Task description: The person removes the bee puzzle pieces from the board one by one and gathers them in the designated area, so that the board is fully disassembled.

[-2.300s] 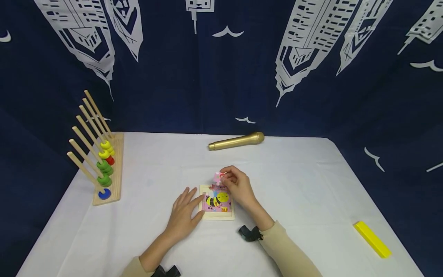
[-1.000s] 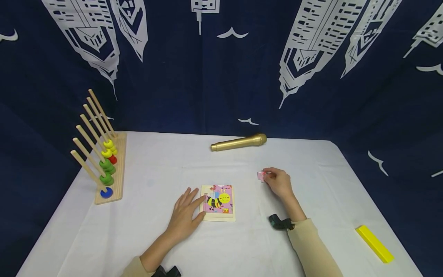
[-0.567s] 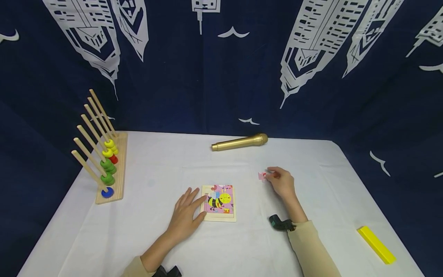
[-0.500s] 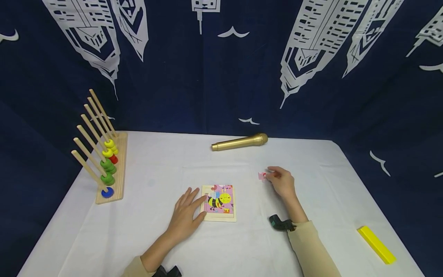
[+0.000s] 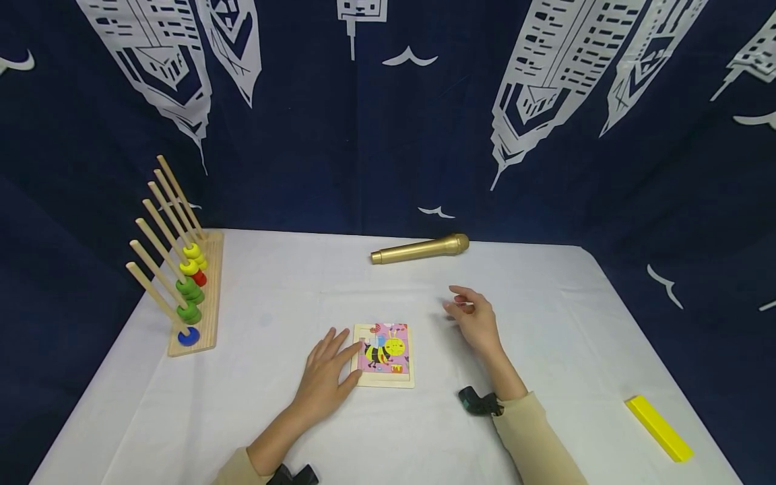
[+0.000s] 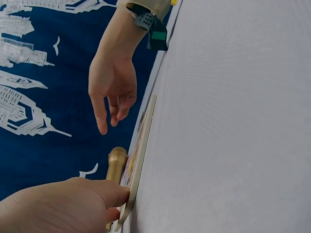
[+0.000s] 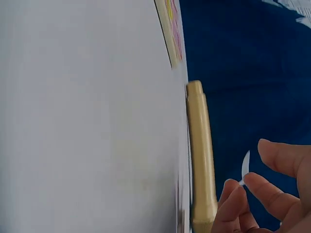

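Head view shows two hands (image 5: 321, 378) (image 5: 477, 326), apparently one puzzle (image 5: 388, 351).

Left hand (image 5: 321, 380) touching bee puzzle (image 5: 386, 351), right hand (image 5: 477, 325) nearby, gold microphone (image 5: 418, 250) behind, yellow block (image 5: 659, 428)

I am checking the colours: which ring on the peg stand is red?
The ring on the middle peg, beneath a yellow one; the others are yellow, green or blue.

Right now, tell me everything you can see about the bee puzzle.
The puzzle is a thin, roughly square board: a pale, wood-looking frame around a pink picture of a yellow and black bee. It lies flat, picture up, on the white table, and the thumb and a finger of the left hand touch its left side.
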`<state>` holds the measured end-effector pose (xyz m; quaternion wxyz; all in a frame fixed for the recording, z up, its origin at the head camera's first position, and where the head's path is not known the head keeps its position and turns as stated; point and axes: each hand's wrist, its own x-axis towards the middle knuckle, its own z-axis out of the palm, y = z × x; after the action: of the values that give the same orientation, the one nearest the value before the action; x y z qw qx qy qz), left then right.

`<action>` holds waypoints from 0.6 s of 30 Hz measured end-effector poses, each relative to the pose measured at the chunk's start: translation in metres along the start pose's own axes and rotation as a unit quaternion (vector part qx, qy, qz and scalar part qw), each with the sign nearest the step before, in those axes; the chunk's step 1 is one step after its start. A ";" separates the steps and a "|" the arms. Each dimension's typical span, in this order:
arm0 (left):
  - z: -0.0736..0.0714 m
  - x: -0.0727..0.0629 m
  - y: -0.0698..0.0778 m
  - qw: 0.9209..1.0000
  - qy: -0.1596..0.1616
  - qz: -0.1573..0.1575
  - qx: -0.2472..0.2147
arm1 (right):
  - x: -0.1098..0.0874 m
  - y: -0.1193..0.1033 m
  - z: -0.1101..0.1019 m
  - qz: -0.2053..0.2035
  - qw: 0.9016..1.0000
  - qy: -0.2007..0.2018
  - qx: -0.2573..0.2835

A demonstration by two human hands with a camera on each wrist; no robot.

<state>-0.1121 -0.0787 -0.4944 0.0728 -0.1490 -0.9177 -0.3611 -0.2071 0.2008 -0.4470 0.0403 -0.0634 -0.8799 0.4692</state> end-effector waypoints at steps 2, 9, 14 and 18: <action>0.000 0.000 0.000 1.000 0.001 0.001 0.000 | -0.005 -0.007 0.008 -0.005 1.000 -0.007 0.003; 0.000 0.000 0.000 1.000 0.003 0.001 0.003 | -0.019 -0.024 0.035 -0.058 0.998 -0.031 0.016; -0.001 0.000 0.000 1.000 0.000 -0.002 0.006 | -0.027 -0.033 0.052 -0.090 0.994 -0.047 0.029; -0.002 0.000 0.000 1.000 -0.004 -0.003 0.008 | -0.033 -0.038 0.062 -0.117 0.991 -0.065 0.029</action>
<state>-0.1123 -0.0797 -0.4928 0.0691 -0.1469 -0.9212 -0.3537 -0.1855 0.1240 -0.4501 0.0395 0.0721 -0.8682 0.4893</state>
